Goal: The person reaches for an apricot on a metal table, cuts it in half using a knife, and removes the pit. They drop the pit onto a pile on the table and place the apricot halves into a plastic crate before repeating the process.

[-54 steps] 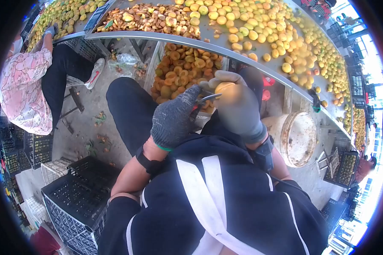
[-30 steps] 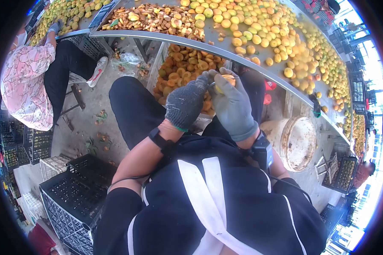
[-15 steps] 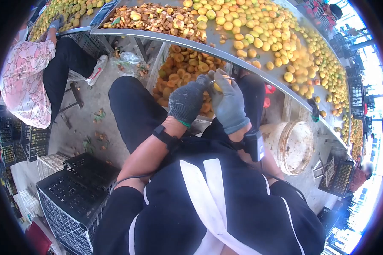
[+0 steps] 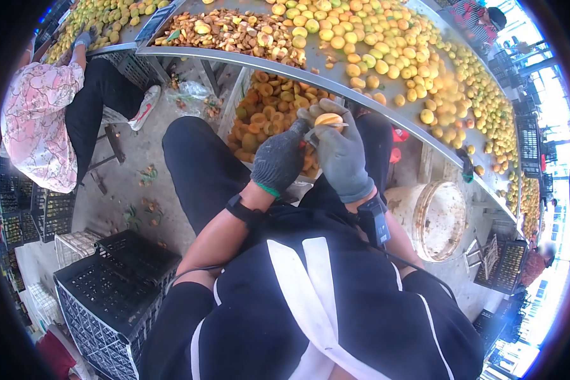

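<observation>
My left hand [image 4: 277,155], in a dark grey knit glove, is closed on what looks like a small knife, its handle hidden in the fist. A thin metal blade [image 4: 310,134] shows between my hands. My right hand [image 4: 343,152], also gloved in grey, grips a yellow-orange apricot [image 4: 329,119] between thumb and fingers, with a thin metal edge across the fruit. Both hands are close together above a crate of halved apricots [image 4: 267,114], which sits between my knees under the table edge.
Whole apricots [image 4: 386,47] and a heap of brown pits [image 4: 231,35] lie on the metal-edged table [image 4: 335,82]. A white bucket [image 4: 438,220] stands at my right, a black crate [image 4: 111,278] at my left. A co-worker in a pink patterned top [image 4: 41,126] sits to the left.
My right hand has turned, bringing the apricot up into clearer view on top of the fingers. My left hand has shifted slightly down and the blade has tilted.
</observation>
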The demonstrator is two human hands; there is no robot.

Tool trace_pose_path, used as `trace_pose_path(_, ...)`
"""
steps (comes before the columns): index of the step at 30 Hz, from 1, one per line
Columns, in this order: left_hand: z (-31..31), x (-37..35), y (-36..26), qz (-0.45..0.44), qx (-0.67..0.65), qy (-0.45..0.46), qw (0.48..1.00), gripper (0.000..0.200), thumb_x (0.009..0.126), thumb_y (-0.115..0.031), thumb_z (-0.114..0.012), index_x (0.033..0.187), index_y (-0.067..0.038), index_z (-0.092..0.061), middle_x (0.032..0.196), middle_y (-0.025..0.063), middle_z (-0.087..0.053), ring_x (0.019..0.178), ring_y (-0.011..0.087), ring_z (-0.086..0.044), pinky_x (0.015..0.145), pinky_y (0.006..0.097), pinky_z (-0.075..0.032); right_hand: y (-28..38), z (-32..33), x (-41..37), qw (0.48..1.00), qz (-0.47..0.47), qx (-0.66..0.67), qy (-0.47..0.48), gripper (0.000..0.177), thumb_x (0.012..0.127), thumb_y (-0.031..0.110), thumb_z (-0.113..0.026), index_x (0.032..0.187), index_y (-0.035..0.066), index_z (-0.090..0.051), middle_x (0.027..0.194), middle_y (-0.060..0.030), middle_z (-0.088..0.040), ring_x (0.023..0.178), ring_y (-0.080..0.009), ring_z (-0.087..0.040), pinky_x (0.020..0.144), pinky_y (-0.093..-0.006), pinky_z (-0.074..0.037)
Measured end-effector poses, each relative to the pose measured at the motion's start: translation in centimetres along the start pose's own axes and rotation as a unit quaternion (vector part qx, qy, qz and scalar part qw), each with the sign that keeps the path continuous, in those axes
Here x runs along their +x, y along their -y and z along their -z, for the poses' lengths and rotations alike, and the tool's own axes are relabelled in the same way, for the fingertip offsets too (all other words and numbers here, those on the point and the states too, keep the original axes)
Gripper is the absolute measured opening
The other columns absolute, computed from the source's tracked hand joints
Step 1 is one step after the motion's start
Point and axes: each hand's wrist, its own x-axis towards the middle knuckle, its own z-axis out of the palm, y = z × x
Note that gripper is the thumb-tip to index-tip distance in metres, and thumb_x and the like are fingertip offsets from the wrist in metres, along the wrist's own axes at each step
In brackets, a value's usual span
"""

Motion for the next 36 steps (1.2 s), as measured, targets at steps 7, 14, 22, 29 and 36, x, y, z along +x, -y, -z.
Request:
trace_pose_path(7,3.1,-0.2,0.2,-0.01,-0.08,0.061,0.995,0.039,0.085,-0.014,-0.068,0.12,-0.003,-0.055,0.09,0.0217,-0.066,0.087,0.0356,-0.066,0.071,0.0423,-0.053,1.7,0.1,0.3,0.994,0.003,-0.098,0.05,0.041,0.089,-0.008,-0.051,0.129,0.001,-0.044,0.123,-0.0125,-0.057,0.12,-0.0276,-0.057,0.086,-0.0319,-0.053)
trace_pose_path(14,7.5,-0.2,-0.5,0.068,-0.338,0.016,0.938,0.052,0.076,-0.011,-0.081,0.12,-0.005,-0.053,0.105,0.0067,-0.062,0.093,0.0155,-0.061,0.08,0.0302,-0.051,3.8,-0.7,-1.2,0.989,-0.085,-0.123,0.015,0.047,0.082,-0.006,-0.062,0.126,0.0,-0.048,0.115,-0.0115,-0.06,0.105,-0.0192,-0.061,0.093,-0.0285,-0.048)
trace_pose_path(22,5.6,0.3,-2.0,-0.004,-0.31,0.012,0.951,0.069,0.074,-0.024,-0.084,0.128,-0.006,-0.047,0.113,0.0077,-0.059,0.102,0.0182,-0.059,0.088,0.0324,-0.05,1.1,-1.0,-2.4,0.849,0.136,-0.503,0.089,0.049,0.08,0.003,-0.064,0.127,0.007,-0.047,0.113,-0.0202,-0.06,0.103,-0.0383,-0.061,0.083,-0.039,-0.051)
trace_pose_path(29,3.8,-0.3,-1.2,0.126,-0.431,-0.012,0.893,0.055,0.081,-0.019,-0.078,0.123,-0.004,-0.046,0.111,0.0084,-0.058,0.098,0.0143,-0.06,0.086,0.0298,-0.052,0.5,-2.3,-2.9,0.836,0.168,-0.515,0.087,0.053,0.075,0.003,-0.064,0.126,0.007,-0.048,0.109,-0.0191,-0.062,0.098,-0.0406,-0.062,0.083,-0.0407,-0.051)
trace_pose_path(36,4.0,-1.0,-2.5,0.108,-0.483,-0.076,0.866,0.041,0.085,-0.016,-0.074,0.117,-0.002,-0.053,0.103,0.0058,-0.061,0.09,0.0111,-0.06,0.078,0.0278,-0.052,0.7,-3.1,-3.0,0.815,0.221,-0.529,0.088,0.054,0.073,0.003,-0.064,0.125,0.006,-0.049,0.109,-0.0191,-0.061,0.096,-0.0387,-0.063,0.082,-0.0387,-0.051)
